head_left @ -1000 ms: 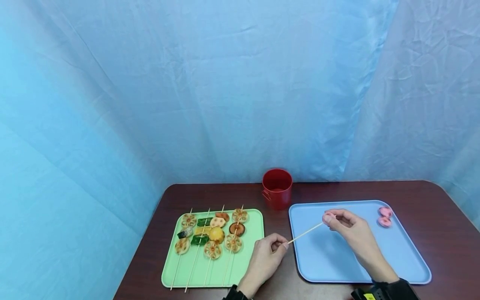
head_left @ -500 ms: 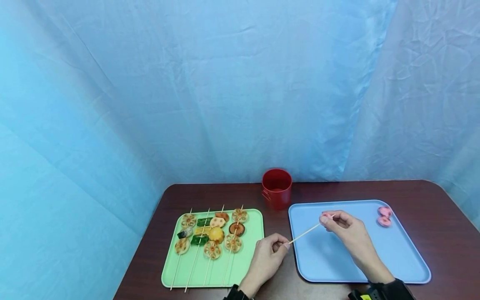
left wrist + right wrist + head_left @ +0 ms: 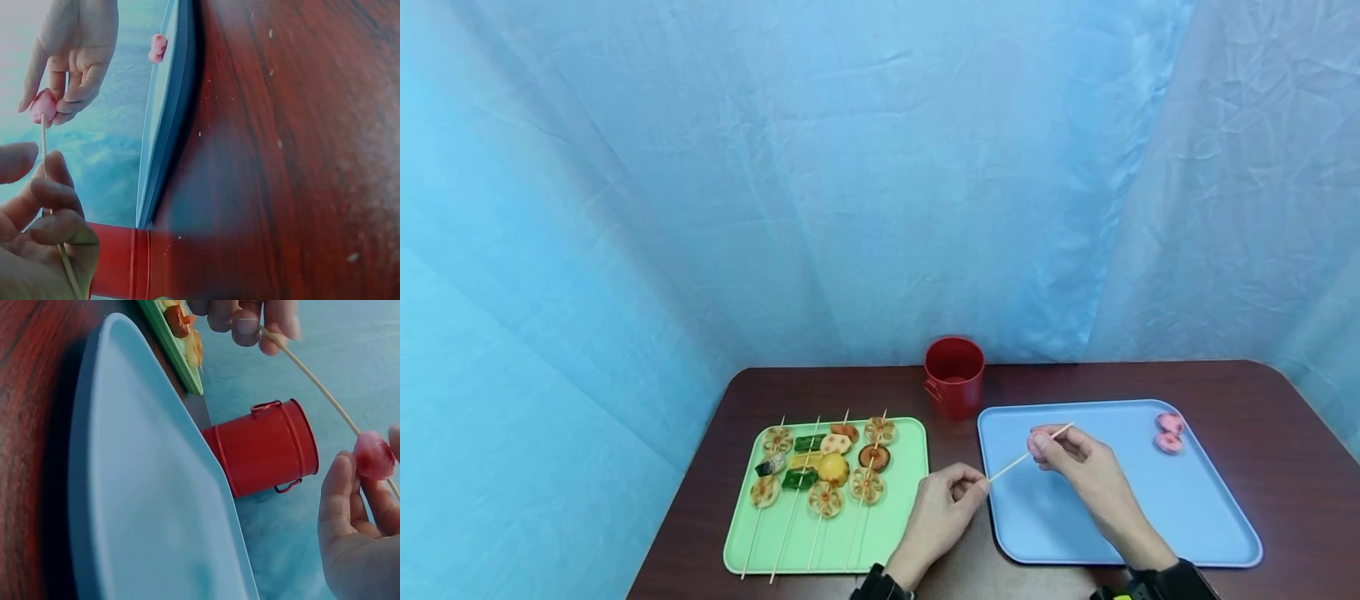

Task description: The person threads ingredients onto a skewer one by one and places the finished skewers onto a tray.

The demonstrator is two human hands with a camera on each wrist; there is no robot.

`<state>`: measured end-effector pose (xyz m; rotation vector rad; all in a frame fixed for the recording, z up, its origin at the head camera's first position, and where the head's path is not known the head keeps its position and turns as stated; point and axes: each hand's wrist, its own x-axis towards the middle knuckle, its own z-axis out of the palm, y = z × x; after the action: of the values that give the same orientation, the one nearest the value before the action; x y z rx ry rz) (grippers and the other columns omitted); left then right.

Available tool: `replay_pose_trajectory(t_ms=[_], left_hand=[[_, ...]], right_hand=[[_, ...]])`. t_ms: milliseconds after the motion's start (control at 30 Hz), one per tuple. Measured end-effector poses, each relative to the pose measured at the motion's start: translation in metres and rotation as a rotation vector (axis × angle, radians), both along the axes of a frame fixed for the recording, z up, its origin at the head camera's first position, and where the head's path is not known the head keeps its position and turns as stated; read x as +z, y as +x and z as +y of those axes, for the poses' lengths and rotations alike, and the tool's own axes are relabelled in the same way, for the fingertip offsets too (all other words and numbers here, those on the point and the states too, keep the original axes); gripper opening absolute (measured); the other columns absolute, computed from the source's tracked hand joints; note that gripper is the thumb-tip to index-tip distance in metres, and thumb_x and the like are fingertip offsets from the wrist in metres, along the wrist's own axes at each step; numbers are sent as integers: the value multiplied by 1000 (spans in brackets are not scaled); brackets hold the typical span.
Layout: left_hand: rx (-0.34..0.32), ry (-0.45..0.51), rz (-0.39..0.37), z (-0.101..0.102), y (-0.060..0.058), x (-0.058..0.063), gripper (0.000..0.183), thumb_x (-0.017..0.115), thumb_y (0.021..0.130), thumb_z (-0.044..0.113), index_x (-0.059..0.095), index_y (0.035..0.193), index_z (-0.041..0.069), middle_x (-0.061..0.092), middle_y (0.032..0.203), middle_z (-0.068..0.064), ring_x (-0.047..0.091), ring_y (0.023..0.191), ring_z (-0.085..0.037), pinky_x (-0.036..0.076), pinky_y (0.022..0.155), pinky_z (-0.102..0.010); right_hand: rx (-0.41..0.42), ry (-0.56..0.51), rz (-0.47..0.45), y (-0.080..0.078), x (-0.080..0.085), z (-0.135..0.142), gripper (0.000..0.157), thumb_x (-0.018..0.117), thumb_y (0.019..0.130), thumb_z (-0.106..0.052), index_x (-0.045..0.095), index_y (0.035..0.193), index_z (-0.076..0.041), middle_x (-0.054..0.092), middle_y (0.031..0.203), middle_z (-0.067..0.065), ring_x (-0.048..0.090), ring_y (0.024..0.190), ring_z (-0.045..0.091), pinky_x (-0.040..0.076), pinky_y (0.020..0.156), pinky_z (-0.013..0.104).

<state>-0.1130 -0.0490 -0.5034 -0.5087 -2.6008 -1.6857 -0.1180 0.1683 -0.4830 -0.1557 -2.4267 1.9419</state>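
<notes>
My left hand (image 3: 942,510) grips a thin bamboo skewer (image 3: 319,384) near its lower end, between the two trays. The skewer slants up to the right, over the left part of the blue tray (image 3: 1075,533). My right hand (image 3: 1088,473) pinches a round pink food piece (image 3: 374,456) between thumb and fingers. The skewer runs right through this piece, and its tip sticks out beyond it. In the left wrist view the same pink piece (image 3: 44,107) shows at the end of the stick. Two more pink pieces (image 3: 1169,433) lie at the blue tray's far right corner.
At the left, a green tray (image 3: 891,542) bears several loaded skewers with lotus slices (image 3: 825,501), a mushroom slice (image 3: 874,457) and green pieces (image 3: 800,479). A red metal bucket (image 3: 954,379) stands behind, between the trays, on the dark wooden table (image 3: 827,379). Blue cloth (image 3: 880,183) hangs behind.
My right hand has moved left and slid the pink piece farther down the skewer; the tip now extends well past it. The left hand has shifted slightly right. Both trays are unmoved.
</notes>
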Motion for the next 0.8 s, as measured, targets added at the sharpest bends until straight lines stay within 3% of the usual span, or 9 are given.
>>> replay_pose_trajectory(t_ms=[100,300,467,700,800], left_hand=[[6,-25,27,1,-1,1,15,65,91,27,73,86,16,51,63,14,43,54,2,35,50,-14],[41,-58,25,3,-2,3,12,66,89,22,73,82,16,46,57,13,40,50,1,32,46,-16],[62,-58,22,5,0,4,11,66,89,19,72,80,15,45,56,13,39,49,2,31,44,-15],[40,-50,76,13,2,10,11,65,88,19,72,79,15,52,61,15,43,51,6,35,46,-11],[35,-44,86,15,2,11,12,64,89,19,72,80,15,54,63,15,45,53,6,37,48,-11]], right_hand=[[5,-56,19,0,-2,-1,57,56,94,-44,58,122,5,65,109,13,65,94,16,54,78,27],[-15,-91,42,0,-4,-5,52,58,93,-41,61,113,7,63,113,23,66,92,12,54,78,28],[-24,-61,49,0,-4,-6,50,60,92,-42,63,109,5,65,112,18,66,91,12,54,77,28],[113,-54,-13,9,-11,-24,49,66,89,-38,66,116,2,68,112,12,67,90,16,54,79,36],[100,-74,-34,11,-12,-29,49,67,87,-39,67,116,1,67,115,12,66,91,16,53,80,37]])
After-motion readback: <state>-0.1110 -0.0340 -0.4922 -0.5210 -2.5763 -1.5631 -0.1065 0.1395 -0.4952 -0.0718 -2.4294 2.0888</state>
